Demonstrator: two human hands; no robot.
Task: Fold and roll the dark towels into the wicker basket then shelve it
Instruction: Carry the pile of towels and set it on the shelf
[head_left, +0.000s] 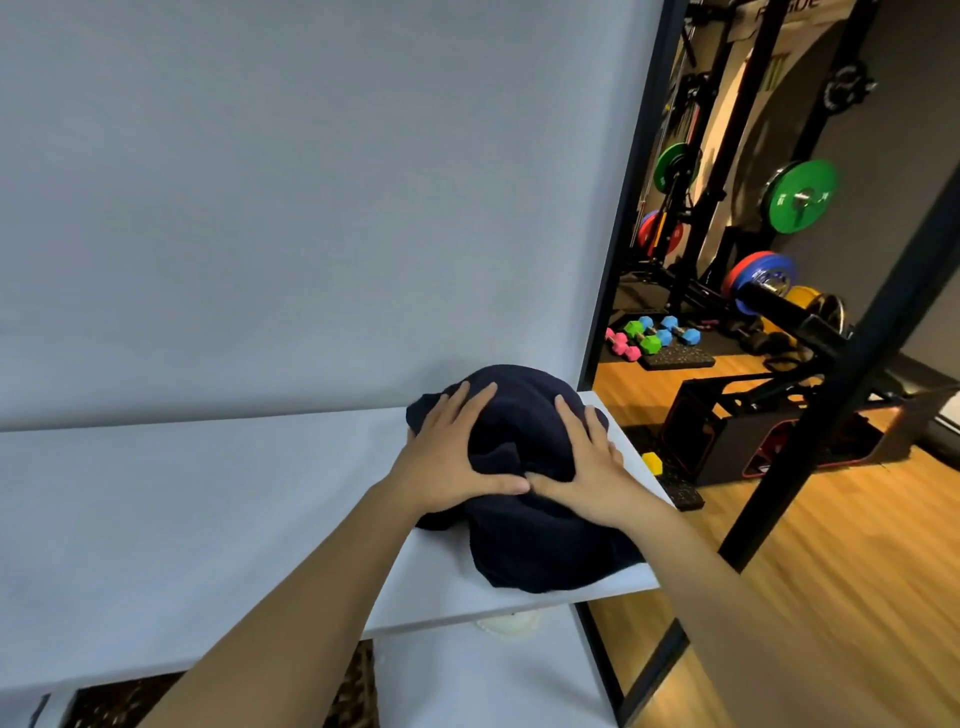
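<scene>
Now both hands (524, 457) flat atop dark towel heap (524, 540), thumbs touching.

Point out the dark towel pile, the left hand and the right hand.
dark towel pile (524, 431): head view, bunched middle.
left hand (452, 457): head view, back of hand.
right hand (587, 467): head view, back of hand.

Both hands flat on bunched dark towel (524, 452) at rt end of white shelf (208, 519); left hand (457, 457), right hand (587, 467), thumbs touching

A towel (524, 467) lies at the table's (208, 519) right end; both hands (457, 457) rest on it, thumbs touching.
</scene>
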